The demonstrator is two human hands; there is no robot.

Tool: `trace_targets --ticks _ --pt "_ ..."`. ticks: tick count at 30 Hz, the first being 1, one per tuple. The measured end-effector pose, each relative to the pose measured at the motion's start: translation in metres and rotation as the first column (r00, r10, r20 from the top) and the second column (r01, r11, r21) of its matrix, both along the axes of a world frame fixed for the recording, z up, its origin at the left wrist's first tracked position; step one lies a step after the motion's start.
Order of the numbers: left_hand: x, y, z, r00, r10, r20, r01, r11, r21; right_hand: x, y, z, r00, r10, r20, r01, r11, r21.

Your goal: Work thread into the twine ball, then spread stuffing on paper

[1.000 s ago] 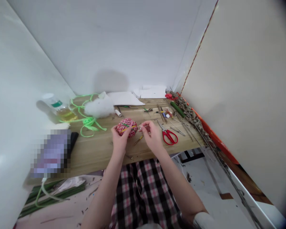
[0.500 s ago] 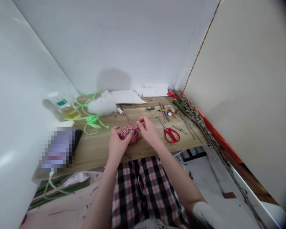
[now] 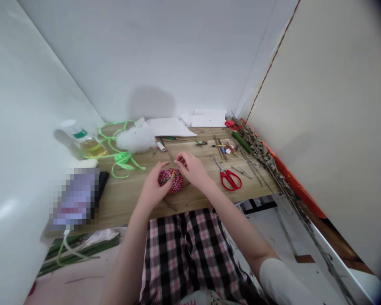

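Observation:
A ball of red-and-white twisted yarn sits on the wooden table in front of me. My left hand grips it from the left, thumb across the near side and fingers round the far side. Small yellow and green bits show on the ball by the thumb. My right hand is just above and right of the ball, its thumb and fingertips pinched together. Whatever is between those fingertips is too small to make out. Red-handled scissors lie to the right of my right hand.
Green cord, white stuffing and a bottle of yellow liquid are at the left. A blurred-out device with a cable lies nearer. White sheets are at the back. Dried branches line the right edge, beside twigs.
My right hand has moved slightly left and up, off the ball's right side to above it. The left hand still holds the ball, which looks turned a little.

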State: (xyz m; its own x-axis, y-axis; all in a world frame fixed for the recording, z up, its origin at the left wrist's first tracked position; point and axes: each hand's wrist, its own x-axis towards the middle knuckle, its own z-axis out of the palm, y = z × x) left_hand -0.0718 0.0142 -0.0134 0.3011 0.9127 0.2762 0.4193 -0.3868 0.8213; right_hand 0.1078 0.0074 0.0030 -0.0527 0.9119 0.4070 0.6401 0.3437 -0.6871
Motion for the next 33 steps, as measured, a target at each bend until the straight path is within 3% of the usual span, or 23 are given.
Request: trace_targets --ticks 6,15,25,29,33 --pt "-0.002 0.011 0.001 0.984 -0.135 0.116 0.148 0.982 -0.115 0.002 0.005 0.005 0.999 0.028 0.026 -0.027 0.999 -0.020" --pt "0.007 0.023 -0.002 0.992 -0.084 0.090 0.085 0.996 -0.013 0.000 0.009 -0.004 0.999 0.044 -0.005 -0.044 0.997 -0.063" --pt "0.012 0.027 -0.001 0.998 -0.053 0.023 0.052 0.999 0.014 -0.001 0.008 -0.009 0.999 0.045 -0.012 -0.046 0.998 -0.038" --pt "0.012 0.020 -0.001 0.998 -0.014 -0.059 0.019 0.995 0.098 0.003 -0.003 -0.012 0.999 0.028 -0.047 -0.030 0.999 -0.045" --pt "0.012 0.013 -0.001 0.992 0.031 -0.120 -0.012 0.988 0.151 0.025 -0.027 -0.020 0.995 -0.073 -0.072 0.070 0.997 -0.036"
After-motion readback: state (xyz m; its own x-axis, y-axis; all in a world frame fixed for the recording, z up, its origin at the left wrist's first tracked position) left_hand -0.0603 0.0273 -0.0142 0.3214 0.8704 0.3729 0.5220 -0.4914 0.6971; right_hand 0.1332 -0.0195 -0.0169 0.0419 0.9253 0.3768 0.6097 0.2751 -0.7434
